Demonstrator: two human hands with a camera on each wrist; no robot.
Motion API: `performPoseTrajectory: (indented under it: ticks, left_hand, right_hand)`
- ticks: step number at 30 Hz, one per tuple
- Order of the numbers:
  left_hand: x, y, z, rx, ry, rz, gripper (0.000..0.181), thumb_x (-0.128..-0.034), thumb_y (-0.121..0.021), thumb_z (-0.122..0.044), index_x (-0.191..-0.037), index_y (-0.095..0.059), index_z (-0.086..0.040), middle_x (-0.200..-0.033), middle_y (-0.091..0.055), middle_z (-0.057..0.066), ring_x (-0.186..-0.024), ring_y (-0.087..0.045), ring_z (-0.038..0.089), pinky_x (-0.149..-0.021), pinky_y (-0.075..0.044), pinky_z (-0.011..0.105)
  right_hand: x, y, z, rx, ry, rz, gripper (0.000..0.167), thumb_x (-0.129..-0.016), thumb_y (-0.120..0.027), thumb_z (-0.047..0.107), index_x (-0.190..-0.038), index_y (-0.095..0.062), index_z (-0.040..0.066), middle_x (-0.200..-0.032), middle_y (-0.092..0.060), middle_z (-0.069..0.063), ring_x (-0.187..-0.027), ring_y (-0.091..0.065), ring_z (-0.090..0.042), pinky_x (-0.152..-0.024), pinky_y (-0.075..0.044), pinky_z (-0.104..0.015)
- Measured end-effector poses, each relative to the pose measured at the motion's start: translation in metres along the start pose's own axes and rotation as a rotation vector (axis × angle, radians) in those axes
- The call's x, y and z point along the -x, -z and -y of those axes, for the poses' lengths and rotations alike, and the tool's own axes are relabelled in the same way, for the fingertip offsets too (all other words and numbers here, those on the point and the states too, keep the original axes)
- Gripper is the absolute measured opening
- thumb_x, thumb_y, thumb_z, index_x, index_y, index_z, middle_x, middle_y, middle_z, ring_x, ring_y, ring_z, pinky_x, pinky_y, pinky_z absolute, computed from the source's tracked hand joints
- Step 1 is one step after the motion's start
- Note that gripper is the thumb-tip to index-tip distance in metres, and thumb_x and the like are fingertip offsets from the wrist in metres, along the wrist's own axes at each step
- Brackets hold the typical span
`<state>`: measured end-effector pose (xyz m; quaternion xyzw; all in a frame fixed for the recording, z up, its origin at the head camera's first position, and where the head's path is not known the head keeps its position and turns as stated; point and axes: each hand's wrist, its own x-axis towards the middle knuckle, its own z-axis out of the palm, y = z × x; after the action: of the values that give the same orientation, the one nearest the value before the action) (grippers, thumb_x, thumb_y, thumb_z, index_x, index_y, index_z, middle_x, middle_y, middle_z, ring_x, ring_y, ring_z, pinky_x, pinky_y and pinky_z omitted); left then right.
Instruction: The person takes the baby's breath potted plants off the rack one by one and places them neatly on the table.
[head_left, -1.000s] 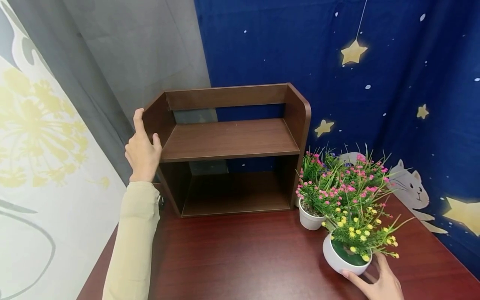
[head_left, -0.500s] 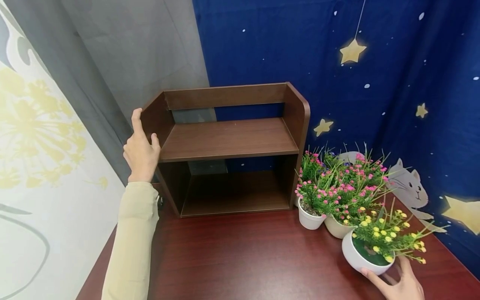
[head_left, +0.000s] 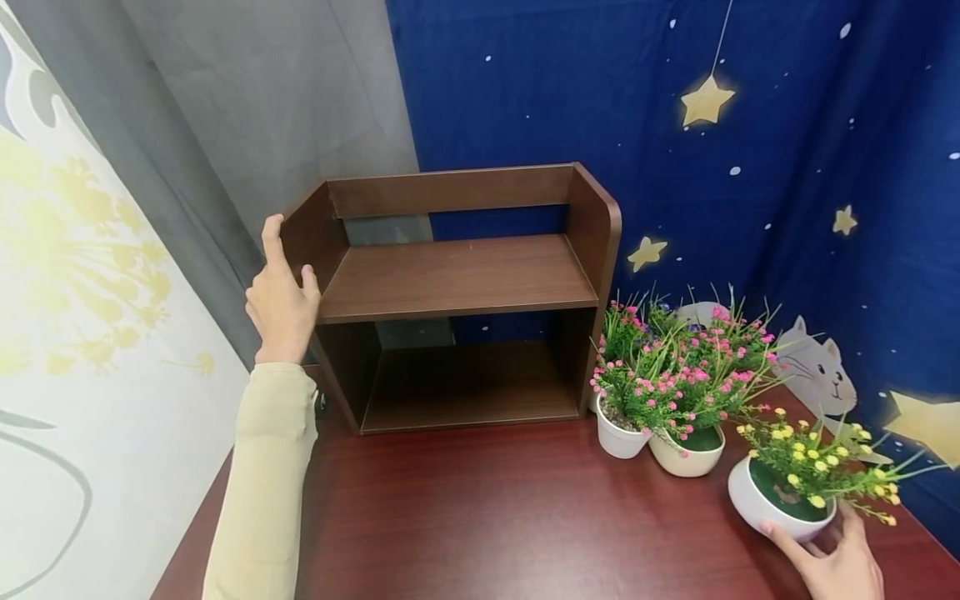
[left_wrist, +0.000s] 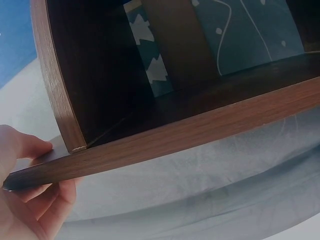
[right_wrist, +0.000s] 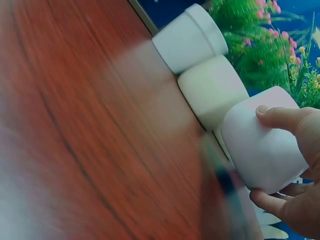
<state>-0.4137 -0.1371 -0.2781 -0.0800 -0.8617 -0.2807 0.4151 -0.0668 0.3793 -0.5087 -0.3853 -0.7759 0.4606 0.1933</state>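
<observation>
A brown two-tier wooden shelf (head_left: pixel 465 275) stands on the table. My left hand (head_left: pixel 283 304) grips the edge of its left side panel; in the left wrist view the thumb lies on one face of the panel (left_wrist: pixel 125 152) and fingers (left_wrist: pixel 62 197) on the other. At the front right, my right hand (head_left: pixel 843 558) holds a round white flowerpot (head_left: pixel 776 507) with yellow artificial flowers (head_left: pixel 817 454). In the right wrist view its thumb presses one side of the pot (right_wrist: pixel 262 145), with fingers round the other. Whether this pot touches the table cannot be told.
Right of the shelf stand a small white pot (head_left: pixel 621 435) and a cream pot (head_left: pixel 688 458) with pink flowers, other plants behind them. The reddish-brown table (head_left: pixel 480 517) stretches in front. A blue starry curtain (head_left: pixel 757 208) hangs behind; a pale panel (head_left: pixel 97 333) stands left.
My right hand has carried the yellow-flowered pot rightward, away from the other pots, bringing the cream pot into sight. The left hand has kept its grip on the shelf.
</observation>
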Motion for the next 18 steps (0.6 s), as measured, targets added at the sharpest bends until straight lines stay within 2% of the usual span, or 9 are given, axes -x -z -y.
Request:
performPoseTrajectory:
  ticks: [2,5,7,9,15,18]
  left_hand:
    - [0.000,0.000,0.000,-0.001,0.001,0.001,0.065,-0.0916,-0.051,-0.011,-0.144,-0.020,-0.034,-0.055,-0.038,0.014,-0.041,-0.029,0.026,-0.039,-0.024,0.036]
    - [0.000,0.001,0.001,-0.003,0.003,0.001,0.065,-0.0917,-0.051,-0.011,-0.145,-0.020,-0.034,-0.055,-0.038,0.014,-0.041,-0.029,0.026,-0.039,-0.024,0.036]
    - [0.000,0.001,0.001,-0.006,0.003,-0.001,0.065,-0.0917,-0.051,-0.011,-0.145,-0.020,-0.033,-0.056,-0.038,0.014,-0.040,-0.029,0.025,-0.039,-0.024,0.036]
    - [0.000,0.001,0.001,-0.008,0.001,-0.004,0.065,-0.0917,-0.051,-0.011,-0.145,-0.020,-0.034,-0.055,-0.038,0.014,-0.040,-0.029,0.025,-0.039,-0.024,0.036]
    - [0.000,0.000,0.000,-0.009,-0.001,-0.001,0.066,-0.0915,-0.051,-0.011,-0.144,-0.020,-0.034,-0.055,-0.038,0.013,-0.040,-0.029,0.025,-0.039,-0.024,0.036]
    - [0.000,0.000,-0.001,-0.008,0.004,0.002,0.066,-0.0914,-0.051,-0.011,-0.144,-0.020,-0.034,-0.055,-0.038,0.013,-0.040,-0.029,0.025,-0.039,-0.024,0.036]
  right_hand:
    - [-0.005,0.003,-0.002,0.040,0.017,-0.012,0.103,-0.077,-0.076,0.027,-0.147,-0.007,0.000,-0.140,-0.028,-0.033,-0.114,-0.052,-0.020,-0.053,-0.037,-0.005]
    - [-0.012,0.004,-0.002,0.132,0.048,-0.019,0.104,-0.076,-0.076,0.034,-0.146,-0.009,-0.003,-0.131,-0.036,-0.036,-0.100,-0.056,-0.018,-0.069,-0.046,-0.024]
    - [-0.018,0.004,-0.001,0.196,0.093,-0.025,0.103,-0.075,-0.076,0.037,-0.145,-0.013,-0.006,-0.123,-0.042,-0.037,-0.089,-0.055,-0.021,-0.076,-0.042,-0.040]
    - [-0.024,0.003,0.000,0.217,0.138,-0.022,0.101,-0.077,-0.075,0.036,-0.143,-0.013,-0.008,-0.122,-0.041,-0.037,-0.100,-0.047,-0.043,-0.079,-0.035,-0.054]
    - [-0.041,-0.002,0.005,0.219,0.255,-0.033,0.097,-0.078,-0.073,0.031,-0.139,-0.012,-0.014,-0.122,-0.034,-0.044,-0.108,-0.037,-0.057,-0.083,-0.028,-0.062]
    - [-0.050,-0.006,0.008,0.221,0.295,-0.044,0.094,-0.078,-0.073,0.028,-0.138,-0.015,-0.015,-0.120,-0.033,-0.044,-0.105,-0.038,-0.058,-0.082,-0.029,-0.063]
